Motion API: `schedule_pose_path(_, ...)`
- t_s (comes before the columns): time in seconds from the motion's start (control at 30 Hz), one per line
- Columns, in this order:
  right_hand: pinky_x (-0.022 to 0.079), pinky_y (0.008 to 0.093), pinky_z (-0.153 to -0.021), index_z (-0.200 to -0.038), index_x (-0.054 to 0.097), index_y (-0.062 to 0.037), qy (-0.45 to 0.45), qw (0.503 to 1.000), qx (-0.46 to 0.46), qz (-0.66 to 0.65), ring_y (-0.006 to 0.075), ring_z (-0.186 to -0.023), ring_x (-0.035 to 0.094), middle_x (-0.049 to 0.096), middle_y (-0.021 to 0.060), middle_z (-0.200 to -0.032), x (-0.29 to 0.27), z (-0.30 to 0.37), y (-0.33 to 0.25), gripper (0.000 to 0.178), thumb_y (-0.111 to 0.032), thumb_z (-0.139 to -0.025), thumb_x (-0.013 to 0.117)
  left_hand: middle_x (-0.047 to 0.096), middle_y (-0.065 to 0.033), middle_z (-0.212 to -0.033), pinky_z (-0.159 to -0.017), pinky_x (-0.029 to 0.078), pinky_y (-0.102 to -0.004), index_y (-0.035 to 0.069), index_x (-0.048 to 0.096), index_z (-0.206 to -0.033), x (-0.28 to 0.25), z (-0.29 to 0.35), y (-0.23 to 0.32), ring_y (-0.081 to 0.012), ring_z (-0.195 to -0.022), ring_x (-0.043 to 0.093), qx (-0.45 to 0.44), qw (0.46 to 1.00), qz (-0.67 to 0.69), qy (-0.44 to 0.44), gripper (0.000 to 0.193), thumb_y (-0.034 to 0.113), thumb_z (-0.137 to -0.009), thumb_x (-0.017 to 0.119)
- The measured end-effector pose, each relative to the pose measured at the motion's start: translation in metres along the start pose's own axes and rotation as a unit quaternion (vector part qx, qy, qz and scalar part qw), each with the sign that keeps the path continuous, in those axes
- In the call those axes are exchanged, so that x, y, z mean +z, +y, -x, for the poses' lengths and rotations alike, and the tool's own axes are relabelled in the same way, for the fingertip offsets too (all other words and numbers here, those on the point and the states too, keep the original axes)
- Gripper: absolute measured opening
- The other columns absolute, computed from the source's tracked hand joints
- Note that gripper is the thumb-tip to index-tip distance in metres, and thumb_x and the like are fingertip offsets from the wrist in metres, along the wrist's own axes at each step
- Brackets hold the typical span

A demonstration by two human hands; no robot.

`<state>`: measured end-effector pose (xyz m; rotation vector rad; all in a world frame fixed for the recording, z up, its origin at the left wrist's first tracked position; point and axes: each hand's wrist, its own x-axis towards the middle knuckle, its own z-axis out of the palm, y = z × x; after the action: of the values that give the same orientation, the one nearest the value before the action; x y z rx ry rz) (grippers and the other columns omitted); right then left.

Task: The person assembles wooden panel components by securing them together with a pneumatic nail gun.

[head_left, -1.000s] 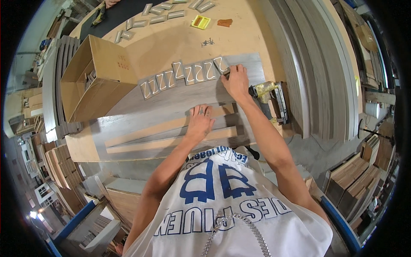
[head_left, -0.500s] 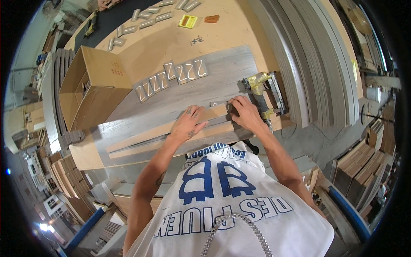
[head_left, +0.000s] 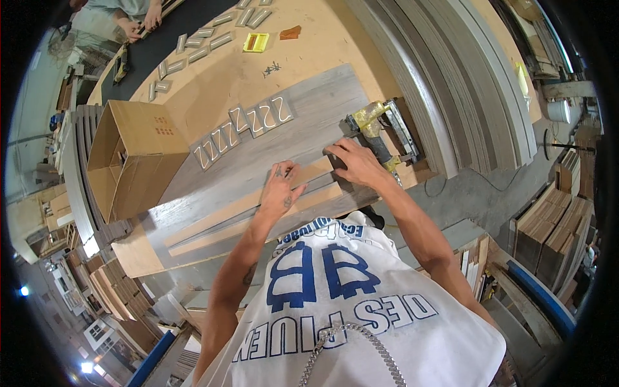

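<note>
Two long tan-edged wooden strips lie on a grey plank point(head_left: 329, 90), spread apart at the right and nearly meeting at the left. My left hand point(head_left: 282, 187) grips the farther wooden strip point(head_left: 314, 172), fingers over its far side and thumb toward me. At that strip's right end, the fingers of my right hand point(head_left: 356, 162) curl over the edge; what lies beneath them is partly hidden. The nearer wooden strip point(head_left: 322, 196) is untouched. Several small grey blocks point(head_left: 242, 122) with pale glue squiggles stand in a row beyond my hands. A yellow-green nail gun point(head_left: 373, 126) lies beside my right hand.
An open cardboard box point(head_left: 145, 145) stands at the left. Long grey boards point(head_left: 419, 77) are stacked at the right. Farther back lie a yellow tray point(head_left: 256, 42), an orange scrap point(head_left: 290, 33), loose fasteners point(head_left: 272, 69) and several small blocks point(head_left: 221, 41). Another person's hands point(head_left: 142, 27) work beyond a black surface.
The view has shifted, bringing more of the other person into sight. My right hand has moved slightly over the strip's end, covering the pale squiggle that showed there. My left hand stays on the strip.
</note>
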<state>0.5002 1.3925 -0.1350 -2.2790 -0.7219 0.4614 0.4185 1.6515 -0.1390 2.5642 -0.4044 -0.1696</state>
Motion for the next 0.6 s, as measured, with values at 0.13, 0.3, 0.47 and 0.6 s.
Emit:
schedule_pose_path(0.13, 0.05, 0.0437, -0.091, -0.127, 0.063, -0.0101, -0.031, 0.999, 0.013, -0.011, 0.0326, -0.113, 0.058, 0.058, 0.0096, -0.118, -0.004, -0.0032, 0.0004, 0.054, -0.009, -0.075, 0.078, 0.057, -0.0174, -0.12, -0.094, 0.049, -0.0447, 0.001, 0.063, -0.125, -0.0004, -0.0001, 0.0004, -0.0374, -0.113, 0.052, -0.001, 1.0, 0.009, 0.014, 0.054, 0.022, -0.079, 0.08)
schedule_pose_path(0.3, 0.05, 0.0435, -0.09, -0.126, 0.065, -0.0129, -0.055, 0.998, 0.012, -0.018, 0.0319, -0.11, 0.059, 0.058, 0.0091, -0.117, -0.0066, -0.0091, 0.0006, 0.054, -0.009, -0.074, 0.079, 0.058, -0.0157, -0.12, -0.094, 0.049, -0.0442, 0.002, 0.064, -0.125, -0.0047, 0.0056, -0.0012, -0.0365, -0.114, 0.053, -0.018, 1.0, 0.004, 0.013, 0.054, 0.022, -0.078, 0.081)
schedule_pose_path(0.47, 0.05, 0.0434, -0.088, -0.125, 0.066, -0.0128, -0.059, 0.998, 0.018, -0.012, 0.0311, -0.108, 0.059, 0.058, 0.0085, -0.115, -0.0052, -0.0085, 0.0034, 0.054, -0.009, -0.073, 0.08, 0.058, -0.0149, -0.12, -0.094, 0.05, -0.0437, 0.002, 0.064, -0.125, -0.0033, 0.0059, -0.0021, -0.0357, -0.114, 0.053, -0.022, 1.0, -0.001, 0.005, 0.054, 0.021, -0.078, 0.081)
schedule_pose_path(0.6, 0.05, 0.0433, -0.088, -0.126, 0.065, -0.0124, -0.049, 0.999, 0.014, -0.011, 0.0308, -0.108, 0.059, 0.058, 0.0085, -0.114, -0.003, -0.0079, 0.0049, 0.056, -0.01, -0.072, 0.081, 0.057, -0.0157, -0.121, -0.096, 0.048, -0.0434, 0.0, 0.062, -0.125, -0.0013, 0.0022, 0.0034, -0.0359, -0.114, 0.053, -0.026, 1.0, 0.004, -0.003, 0.054, 0.02, -0.078, 0.08)
